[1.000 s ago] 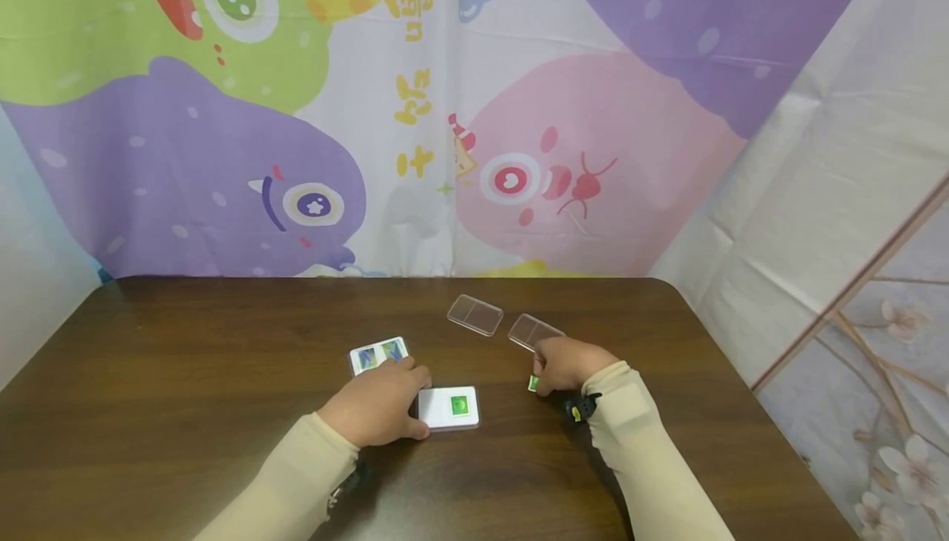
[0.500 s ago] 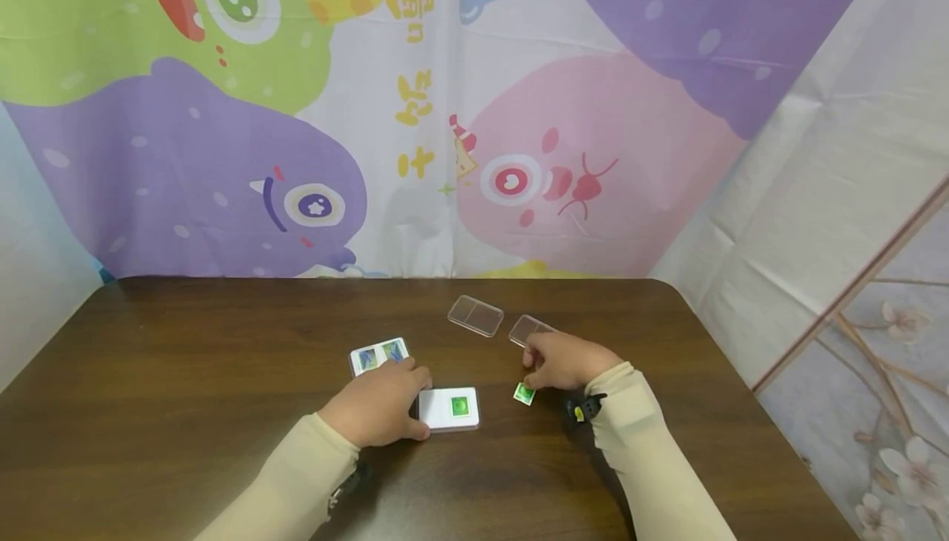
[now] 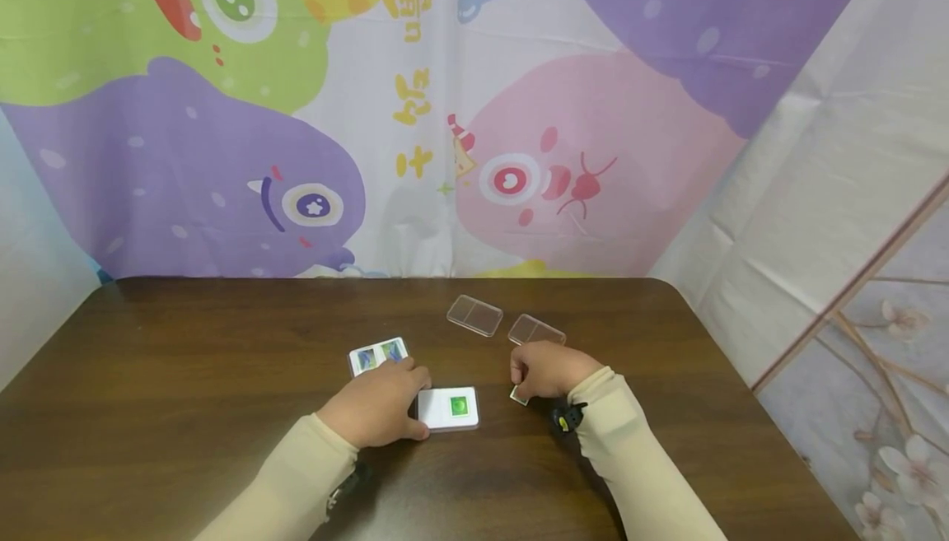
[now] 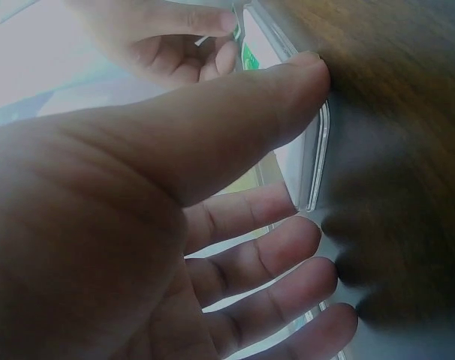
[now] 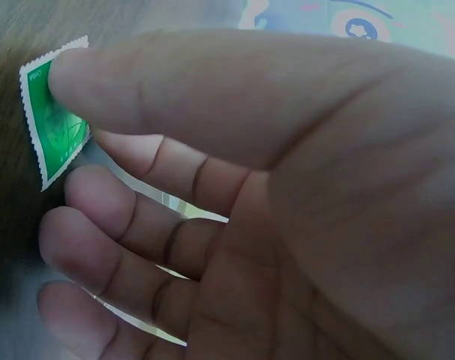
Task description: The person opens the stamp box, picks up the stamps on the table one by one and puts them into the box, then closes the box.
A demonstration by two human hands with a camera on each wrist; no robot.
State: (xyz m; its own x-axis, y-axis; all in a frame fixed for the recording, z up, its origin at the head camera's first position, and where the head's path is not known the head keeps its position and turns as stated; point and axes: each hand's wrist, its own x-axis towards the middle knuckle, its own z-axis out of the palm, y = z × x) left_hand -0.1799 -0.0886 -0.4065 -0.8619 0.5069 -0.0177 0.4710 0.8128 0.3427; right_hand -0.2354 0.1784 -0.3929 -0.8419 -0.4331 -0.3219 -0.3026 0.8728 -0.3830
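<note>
Right hand (image 3: 552, 368) has shifted left, bringing its pinched green stamp (image 5: 53, 131) nearer the right end of the white case (image 3: 439, 411); left hand (image 3: 380, 403) grips that case. Placing the stamp seems in hand; the next move probably calls for careful lining-up.

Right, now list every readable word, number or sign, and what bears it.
"CHINA", seemingly: green paper stamp with perforated white edges; other marks too small.
Yellow characters on the hanging cartoon-printed cloth: sideways, too stylised to read surely.
Square stamps on two white rectangular cards: too small to read.
</note>
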